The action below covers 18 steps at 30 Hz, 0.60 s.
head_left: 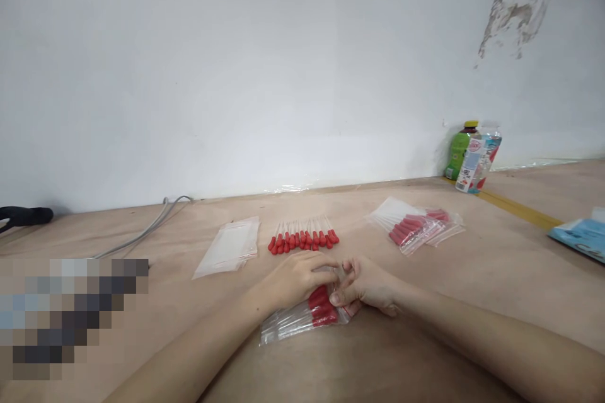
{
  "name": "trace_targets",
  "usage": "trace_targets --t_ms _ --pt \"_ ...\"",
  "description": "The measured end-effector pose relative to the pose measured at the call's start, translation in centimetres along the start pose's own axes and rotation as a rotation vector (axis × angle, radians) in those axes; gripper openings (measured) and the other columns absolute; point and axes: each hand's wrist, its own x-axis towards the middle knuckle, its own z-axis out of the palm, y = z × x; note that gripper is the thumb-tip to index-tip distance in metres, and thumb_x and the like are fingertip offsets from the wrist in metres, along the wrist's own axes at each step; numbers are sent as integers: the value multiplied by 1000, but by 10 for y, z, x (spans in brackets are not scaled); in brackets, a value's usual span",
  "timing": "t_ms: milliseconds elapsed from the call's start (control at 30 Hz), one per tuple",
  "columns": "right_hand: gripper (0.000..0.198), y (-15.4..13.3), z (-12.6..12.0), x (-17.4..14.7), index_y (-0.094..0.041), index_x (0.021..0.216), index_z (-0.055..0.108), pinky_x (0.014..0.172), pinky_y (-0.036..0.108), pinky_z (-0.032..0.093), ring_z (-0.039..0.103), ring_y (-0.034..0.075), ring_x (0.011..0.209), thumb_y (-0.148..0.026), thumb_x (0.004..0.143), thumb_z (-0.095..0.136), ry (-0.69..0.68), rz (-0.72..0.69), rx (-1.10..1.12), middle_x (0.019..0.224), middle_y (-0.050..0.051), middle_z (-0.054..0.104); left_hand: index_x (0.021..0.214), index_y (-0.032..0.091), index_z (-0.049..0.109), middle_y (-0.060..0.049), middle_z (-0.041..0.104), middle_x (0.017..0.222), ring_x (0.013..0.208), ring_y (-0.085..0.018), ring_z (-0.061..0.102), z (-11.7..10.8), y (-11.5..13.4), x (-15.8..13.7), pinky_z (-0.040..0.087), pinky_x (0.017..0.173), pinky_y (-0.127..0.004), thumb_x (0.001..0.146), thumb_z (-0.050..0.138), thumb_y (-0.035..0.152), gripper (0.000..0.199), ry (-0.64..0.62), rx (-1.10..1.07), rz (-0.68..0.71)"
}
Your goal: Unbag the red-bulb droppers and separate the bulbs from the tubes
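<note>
A clear zip bag [288, 325] with several red-bulbed droppers [322, 307] inside lies at the table's near side. My left hand [300, 278] rests over its upper part, fingers curled on the bag's edge. At the bag's right end, the zip end, my right hand [366, 286] pinches the plastic between thumb and fingers. Just beyond my hands, a row of loose droppers [305, 239] lies with red bulbs toward me and pale thin stems toward the wall. Flat empty zip bags [229, 247] are stacked left of that row.
Filled bags of droppers [413, 227] overlap at the right. Farther back, a green bottle [456, 151] and a printed clear bottle [478, 160] stand by the wall. A blue packet [579, 238] lies far right. A grey cable [146, 233] and black object [28, 217] are left.
</note>
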Motion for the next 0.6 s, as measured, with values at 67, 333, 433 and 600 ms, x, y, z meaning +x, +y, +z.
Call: trace_targets --t_ms 67,333,433,600 --pt "51 0 0 0 -16 69 44 43 23 47 55 11 42 -23 37 83 -2 -2 -10 48 -6 57 88 18 60 -4 61 104 92 -14 56 2 -1 -1 43 80 -27 89 40 19 20 37 3 16" --pt "53 6 -3 -1 -20 75 35 40 19 39 46 6 36 -37 50 78 -20 -126 93 43 -10 52 78 16 59 -4 62 82 71 -11 55 7 -2 -5 42 65 -23 87 37 14 23 108 10 -8" --pt "48 9 -6 -1 -20 78 36 41 19 38 46 6 37 -40 56 74 -60 -163 63 47 -10 53 79 15 59 -4 62 84 73 -11 56 10 -2 -8 42 64 -21 86 35 12 25 115 -18 7" --pt "31 10 -9 -4 -19 87 47 57 27 46 56 11 56 -43 72 59 -112 -360 -177 64 -3 59 80 15 57 -5 62 91 76 -10 57 11 -2 -12 44 66 -19 88 33 12 26 143 -64 -17"
